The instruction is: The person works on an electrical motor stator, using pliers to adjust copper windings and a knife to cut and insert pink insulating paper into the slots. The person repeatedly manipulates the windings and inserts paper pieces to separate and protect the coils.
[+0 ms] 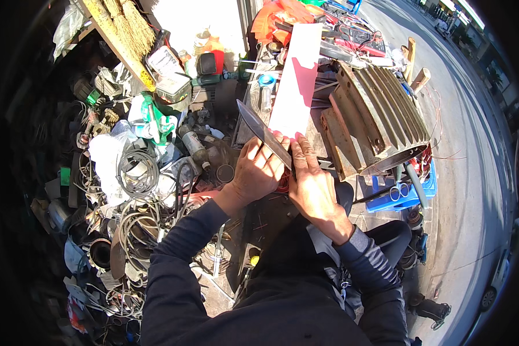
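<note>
A long pink-and-white strip (pixel 295 69) runs away from me between my hands. A dark pointed blade (pixel 258 126) slants across its near end, tip toward the upper left. My left hand (pixel 255 172) is closed beside the blade, fingers bent at the strip's end; what exactly they grip is partly hidden. My right hand (pixel 312 190) has its index and middle fingers stretched out on the strip's near end, right of the blade; its thumb and the blade's lower end are hard to make out.
A rusty finned metal housing (pixel 375 115) lies to the right, above a blue plastic crate (pixel 386 202). Tangled cables (pixel 138 173), bottles and scrap crowd the left. A broom (pixel 127 29) leans at upper left. A road (pixel 467 144) runs along the far right, with a car at its lower edge.
</note>
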{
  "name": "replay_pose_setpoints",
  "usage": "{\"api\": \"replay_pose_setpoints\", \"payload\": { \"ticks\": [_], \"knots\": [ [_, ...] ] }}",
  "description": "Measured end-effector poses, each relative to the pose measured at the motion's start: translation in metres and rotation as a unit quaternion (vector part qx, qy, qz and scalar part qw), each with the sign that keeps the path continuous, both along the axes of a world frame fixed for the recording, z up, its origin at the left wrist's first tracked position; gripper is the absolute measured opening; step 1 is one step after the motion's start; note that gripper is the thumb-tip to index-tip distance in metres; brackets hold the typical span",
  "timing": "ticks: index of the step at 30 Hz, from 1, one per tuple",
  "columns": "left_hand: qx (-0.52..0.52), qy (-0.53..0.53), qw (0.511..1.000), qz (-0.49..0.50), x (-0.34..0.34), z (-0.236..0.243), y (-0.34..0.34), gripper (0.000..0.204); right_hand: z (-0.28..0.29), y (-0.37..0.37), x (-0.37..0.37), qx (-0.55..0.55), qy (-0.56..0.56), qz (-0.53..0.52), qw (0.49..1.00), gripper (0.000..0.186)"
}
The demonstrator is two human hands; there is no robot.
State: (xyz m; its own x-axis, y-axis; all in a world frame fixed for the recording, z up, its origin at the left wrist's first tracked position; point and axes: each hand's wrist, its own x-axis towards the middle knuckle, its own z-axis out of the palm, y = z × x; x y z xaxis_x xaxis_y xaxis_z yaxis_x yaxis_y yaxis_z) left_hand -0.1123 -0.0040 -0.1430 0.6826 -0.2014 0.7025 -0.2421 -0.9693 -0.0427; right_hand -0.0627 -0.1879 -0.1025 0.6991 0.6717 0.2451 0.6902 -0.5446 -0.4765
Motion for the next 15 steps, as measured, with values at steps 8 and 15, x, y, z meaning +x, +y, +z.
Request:
{"api": "replay_pose_setpoints", "payload": {
  "ticks": [8,15],
  "knots": [
    [-0.025,0.01,1.0,-0.003,-0.0001,0.0016,-0.001,0.045,0.0036,0.002,-0.0008,0.061,0.016,0.03,0.998,0.077],
    [-0.056,0.039,0.998,0.006,-0.0023,-0.0028,-0.0018,0.053,0.0007,0.0082,-0.0077,0.036,0.04,0.042,0.998,0.081]
  ]
}}
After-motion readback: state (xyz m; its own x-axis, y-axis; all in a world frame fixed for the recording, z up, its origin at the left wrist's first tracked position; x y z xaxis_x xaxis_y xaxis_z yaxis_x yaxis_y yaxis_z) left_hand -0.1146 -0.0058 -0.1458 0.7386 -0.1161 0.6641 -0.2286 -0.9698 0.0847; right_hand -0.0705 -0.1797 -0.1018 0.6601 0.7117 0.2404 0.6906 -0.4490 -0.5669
